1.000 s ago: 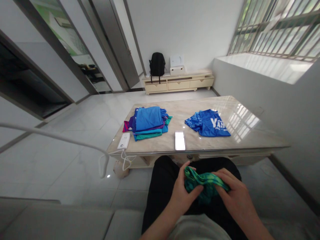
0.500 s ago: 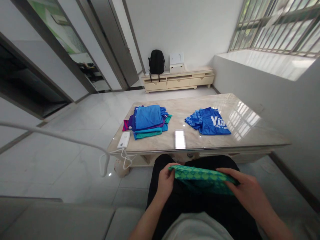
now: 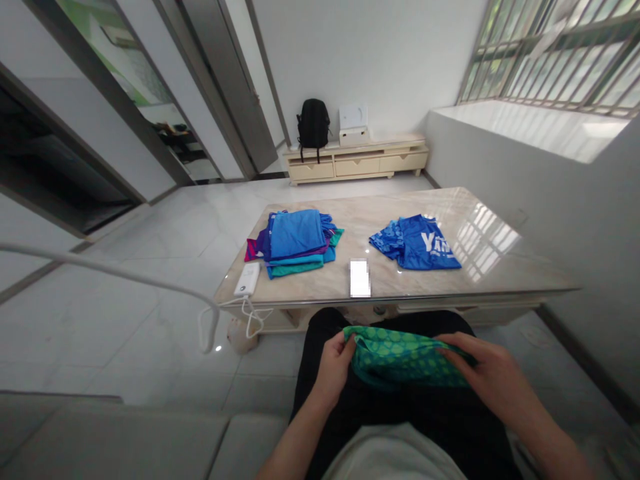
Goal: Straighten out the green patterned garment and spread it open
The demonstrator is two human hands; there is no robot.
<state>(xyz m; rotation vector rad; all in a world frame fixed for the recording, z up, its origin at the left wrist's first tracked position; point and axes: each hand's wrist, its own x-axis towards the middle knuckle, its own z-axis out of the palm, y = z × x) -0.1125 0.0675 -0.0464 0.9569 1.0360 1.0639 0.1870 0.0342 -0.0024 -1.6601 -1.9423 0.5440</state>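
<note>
Over my lap I hold a green patterned garment stretched between both hands. My left hand pinches its left edge and my right hand grips its right edge. The cloth sags a little in the middle above my black trousers. Ahead on the marble coffee table lie a stack of folded blue, purple and teal clothes at the left and a single blue shirt with white letters at the right.
A white power bank with a cable lies at the table's left front corner, and a small white blurred object near the front edge. A black backpack and white box stand on a low cabinet by the far wall. Grey sofa under me.
The green garment was bunched between my hands a second ago. My hands have moved apart and spread it out flat across my lap.
</note>
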